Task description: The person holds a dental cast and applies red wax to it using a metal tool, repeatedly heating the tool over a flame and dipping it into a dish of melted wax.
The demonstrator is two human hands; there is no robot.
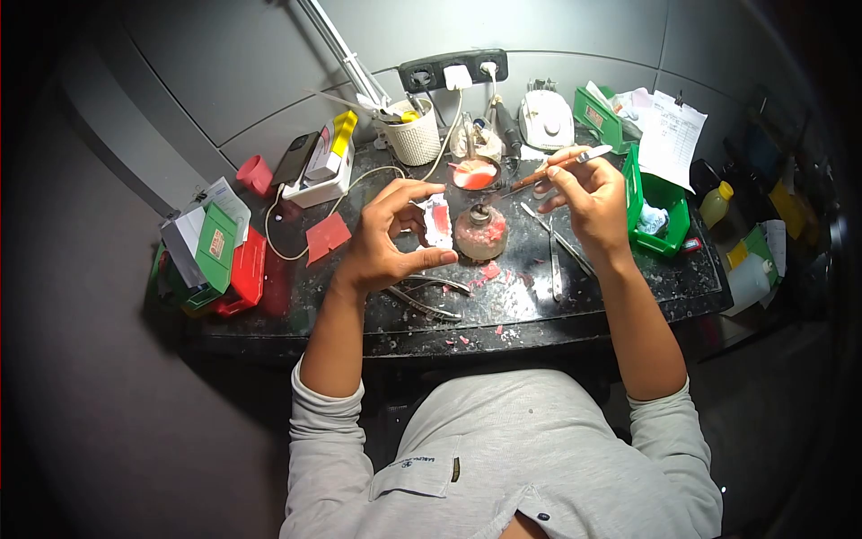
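Between the thumb and fingers of my left hand [370,235] is a white plaster dental model [437,225] with red wax on its face. My right hand [588,199] grips a wax knife [532,181] with a brown handle. One metal end of it points down-left, close above the spirit burner [482,237]; I cannot make out a flame. Bits of pink wax coat the burner's glass body. Just behind it sits a small dish of pink wax [475,174].
Pliers-like metal tools [426,301] and slim metal instruments [555,262] lie near the front. A red wax sheet [327,237] is at left, with wax scraps around the burner. Green bins [666,216], a white basket [411,135] and a white device [545,119] stand farther out.
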